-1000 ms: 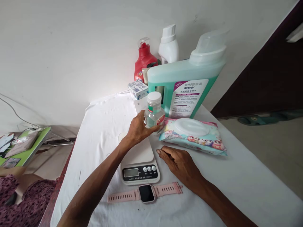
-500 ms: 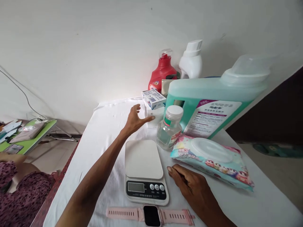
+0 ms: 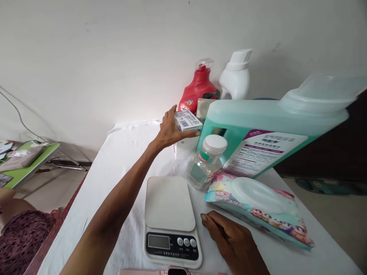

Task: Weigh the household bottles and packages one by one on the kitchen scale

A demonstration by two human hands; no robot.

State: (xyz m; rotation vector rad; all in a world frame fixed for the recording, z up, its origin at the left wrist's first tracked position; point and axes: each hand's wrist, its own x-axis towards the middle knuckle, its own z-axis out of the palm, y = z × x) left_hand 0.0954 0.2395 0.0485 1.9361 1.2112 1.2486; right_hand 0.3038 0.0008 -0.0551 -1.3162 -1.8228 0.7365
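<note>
**2 hands, 1 small box lifted at the back of the surface**

2 hands are in view over a white-covered surface (image 3: 120, 160). The left hand (image 3: 169, 131) reaches far forward and closes its fingers and thumb around a small blue-and-white box (image 3: 187, 120), gripping it by its near edges, seemingly so the printed top stays flat. The box sits just above a white block (image 3: 183, 148) and close to the red bottle (image 3: 197, 89) and white bottle (image 3: 236, 78) standing against the wall. The right hand (image 3: 232, 240) holds nothing: it lies palm down on the cloth, fingers loosely together, just beside the scale (image 3: 170, 217) and touching or nearly touching the wipes pack (image 3: 258, 208), apparently resting as a brace. The scale's platform is bare, set squarely before the person. A small clear bottle with a white cap (image 3: 205, 162) stands between the scale and the large teal jug (image 3: 258, 130), tucked against the wipes. A pink watch (image 3: 172, 271) shows only at the bottom edge.
</note>
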